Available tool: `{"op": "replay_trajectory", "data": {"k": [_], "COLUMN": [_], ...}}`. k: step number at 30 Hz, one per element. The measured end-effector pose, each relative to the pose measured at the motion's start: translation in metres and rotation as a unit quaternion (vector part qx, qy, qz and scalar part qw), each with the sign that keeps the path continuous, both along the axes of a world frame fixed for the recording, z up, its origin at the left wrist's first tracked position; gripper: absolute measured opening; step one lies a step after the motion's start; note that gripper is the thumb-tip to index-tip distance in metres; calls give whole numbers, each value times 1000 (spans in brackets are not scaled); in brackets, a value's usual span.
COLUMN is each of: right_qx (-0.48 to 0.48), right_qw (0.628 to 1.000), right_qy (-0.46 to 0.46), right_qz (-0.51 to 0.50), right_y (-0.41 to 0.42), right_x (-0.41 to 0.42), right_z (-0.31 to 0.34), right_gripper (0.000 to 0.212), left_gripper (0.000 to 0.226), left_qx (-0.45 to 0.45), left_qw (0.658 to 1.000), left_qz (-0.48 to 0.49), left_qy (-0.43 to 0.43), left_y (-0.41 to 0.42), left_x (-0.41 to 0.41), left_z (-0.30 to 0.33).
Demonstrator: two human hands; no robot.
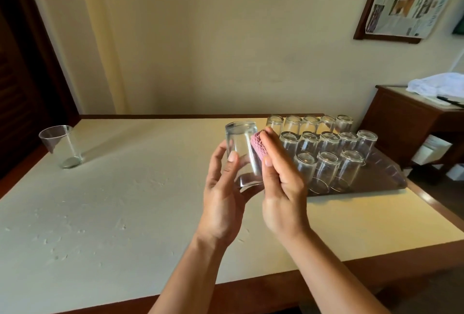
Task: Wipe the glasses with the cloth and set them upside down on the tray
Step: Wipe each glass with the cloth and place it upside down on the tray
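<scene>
Two bare forearms reach in from the bottom edge, meeting over the pale surface [125, 200]. Left hand [222, 195] grips a clear glass [242, 153], held upside down with its thick base on top and its open mouth down toward the palm; the thumb lies across the near side of the glass and the other fingers [218, 155] curl round its far left side. Right hand [281, 188] pinches a folded pink cloth [258, 146] and presses it against the right wall of that glass, thumb on the near side and the other fingers stretched along the cloth's outer face. The glass is lifted clear of the surface.

Just right of the right fingers sits a metal tray [386, 173], carrying thirteen upturned glasses [326, 160] in three rows: five at the back, five in the middle, three at the front. Well to the left of the left fingers, one upright glass [61, 146] stands alone on the surface near its far edge.

Further right, beyond the tray, a wooden side table [401, 118] holds a crumpled white cloth [437, 82]. Above it a framed board [406, 0] with newspaper pages hangs on the wall.
</scene>
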State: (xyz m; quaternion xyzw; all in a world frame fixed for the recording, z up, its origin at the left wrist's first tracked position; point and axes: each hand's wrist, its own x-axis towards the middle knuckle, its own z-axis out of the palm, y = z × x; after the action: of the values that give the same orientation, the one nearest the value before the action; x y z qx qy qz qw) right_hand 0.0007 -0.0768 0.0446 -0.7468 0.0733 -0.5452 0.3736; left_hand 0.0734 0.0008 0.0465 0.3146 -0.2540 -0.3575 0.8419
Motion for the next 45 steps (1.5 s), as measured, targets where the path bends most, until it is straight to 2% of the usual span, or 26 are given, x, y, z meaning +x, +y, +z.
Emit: {"op": "replay_trajectory", "data": {"k": [3, 5, 9, 11, 13, 15, 17, 20, 23, 26, 30, 34, 37, 38, 40, 41, 43, 45], "right_qx": [-5, -10, 0, -21, -24, -23, -20, -3, -34, -30, -8, -10, 14, 19, 18, 19, 39, 38], "right_qw": [999, 999, 1000, 1000, 1000, 999, 999, 1000, 999, 999, 998, 1000, 1000, 1000, 999, 999, 997, 999], "right_qy": [11, 15, -8, 6, 11, 23, 26, 5, 18, 26, -4, -17, -9, -6, -2, -10, -30, -16], "right_qz": [42, 40, 27, -14, -8, 11, 23, 21, -21, 17, 55, -2, 11, 23, 28, 37, 56, 28], "right_y": [16, 19, -2, -7, 2, 13, 15, -1, -10, 1, 5, -13, -4, 2, 11, 10, 2, -9], "right_x": [-5, -6, -1, 1, -1, -5, -9, -6, -2, -6, -10, -6, -6, -7, -9, -10, -8, -6], "right_z": [-14, -25, -5, 5, 2, -15, -26, -13, 1, -16, -25, 2, -2, -8, -21, -25, -19, -6], "right_gripper": [41, 42, 39, 39, 39, 40, 41, 40, 40, 40, 42, 39, 39, 39, 40, 41, 43, 42], "left_gripper": [52, 47, 50, 62, 70, 55, 35, 50, 67, 63, 53, 64, 79, 74, 44, 38, 46, 57], "left_qx": [14, 28, 50, 38, 30, 39, 52, 73, 52, 58, 73, 70, 87, 85, 59, 50, 50, 50], "left_qw": [999, 999, 996, 999, 999, 999, 999, 994, 997, 995, 991, 987, 987, 990, 997, 999, 997, 995], "left_qz": [49, 26, -56, -27, 12, 28, 1, -50, -10, 34, 8, 35, 91, 83, 27, -10, -64, -75], "left_qy": [4, -4, -46, -27, 5, 5, -7, -59, -59, -74, -108, -143, -99, -73, -30, -11, -10, -37], "left_y": [-6, -5, 0, -3, -6, -6, -4, -2, -5, -9, -6, -6, -10, -10, -9, -7, -4, -5], "left_x": [7, 12, 4, 0, 2, 6, 8, 4, -1, 2, 7, -4, -2, 0, 4, 4, 2, 0], "left_z": [3, 3, -3, -3, 1, 6, 6, -4, -7, 0, 0, -7, -4, -1, 1, 0, -5, -9]}}
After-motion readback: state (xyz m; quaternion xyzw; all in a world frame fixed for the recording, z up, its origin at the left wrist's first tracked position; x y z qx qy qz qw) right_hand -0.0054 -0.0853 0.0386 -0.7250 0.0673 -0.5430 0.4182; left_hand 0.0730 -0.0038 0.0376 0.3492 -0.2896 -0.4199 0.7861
